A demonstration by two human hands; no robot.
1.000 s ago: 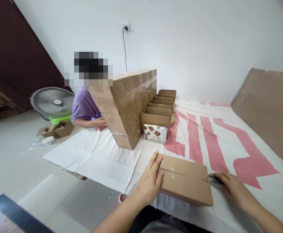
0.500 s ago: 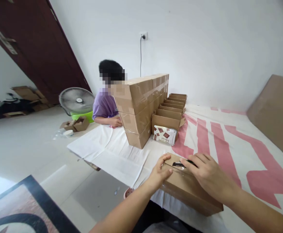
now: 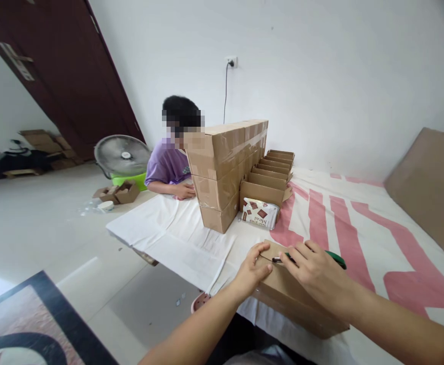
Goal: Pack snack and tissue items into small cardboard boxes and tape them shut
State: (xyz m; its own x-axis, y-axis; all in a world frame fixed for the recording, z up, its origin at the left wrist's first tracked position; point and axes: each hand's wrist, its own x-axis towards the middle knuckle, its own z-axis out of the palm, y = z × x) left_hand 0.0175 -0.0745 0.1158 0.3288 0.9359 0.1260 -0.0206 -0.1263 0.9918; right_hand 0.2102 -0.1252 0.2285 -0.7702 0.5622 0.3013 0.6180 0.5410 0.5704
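A closed cardboard box (image 3: 298, 306) lies in front of me along the near edge of the cloth-covered table. My left hand (image 3: 253, 269) grips its far left end, thumb on the top and fingers round the corner. In my closed right hand (image 3: 317, 276) is a green utility knife (image 3: 336, 259). Its tip points left, at the box top close to my left thumb; whether the blade is in the cardboard I cannot tell. The green handle end sticks out behind the right hand.
Taped cardboard boxes (image 3: 222, 190) are stacked ahead. Beside them stands a row of open boxes (image 3: 262, 191), with printed packets (image 3: 260, 213) at the front. A person in a purple shirt (image 3: 167, 162) sits behind the stack. A fan (image 3: 123, 154) stands on the floor. Large cardboard (image 3: 431, 187) leans at right.
The utility knife has turned in my right hand, so more of the green handle shows and less of the flat front part. My left hand stays on the box. The view has shifted slightly.
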